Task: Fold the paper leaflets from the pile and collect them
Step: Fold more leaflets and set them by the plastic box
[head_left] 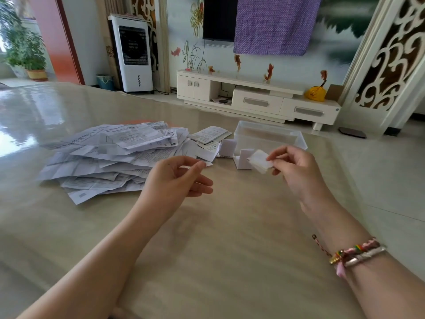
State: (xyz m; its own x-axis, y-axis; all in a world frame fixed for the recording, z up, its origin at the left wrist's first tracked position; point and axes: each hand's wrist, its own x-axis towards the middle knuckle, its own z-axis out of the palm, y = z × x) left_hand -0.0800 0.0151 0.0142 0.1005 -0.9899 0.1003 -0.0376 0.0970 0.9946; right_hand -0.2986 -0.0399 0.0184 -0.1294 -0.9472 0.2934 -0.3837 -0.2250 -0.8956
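Beside leaflet pile (115, 155), clear box (269, 137), right hand (296, 166) pinching folded leaflet (259, 161)

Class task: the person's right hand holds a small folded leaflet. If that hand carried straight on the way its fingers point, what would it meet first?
Probably the folded leaflets standing on the table, just beyond the right hand and its held leaflet; the clear box lies behind them. Depth is uncertain.
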